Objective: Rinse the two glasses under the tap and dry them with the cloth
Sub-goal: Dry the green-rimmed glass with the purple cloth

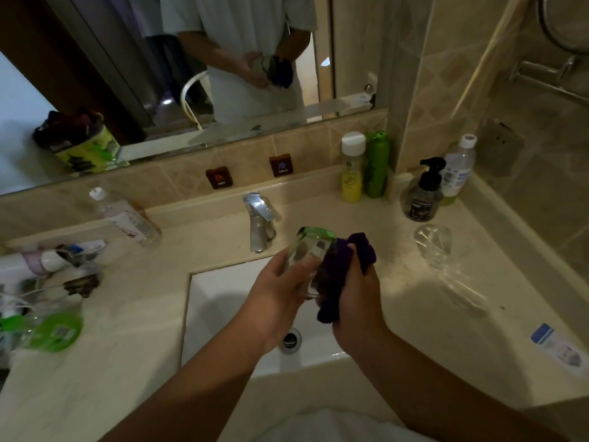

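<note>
Two forearms reach over one white sink (pixel 223 301). Left hand (pixel 277 288) grips one glass (pixel 310 253), tilted, above the basin just in front of the tap (pixel 259 221). Right hand (pixel 357 301) clutches one purple cloth (pixel 334 272), pressed against that glass. Second glass (pixel 435 247) stands alone on the bench (pixel 414 314), to the right, well apart from the hands. Five bottles on the bench: four at the back right corner, one lying at the left.
</note>
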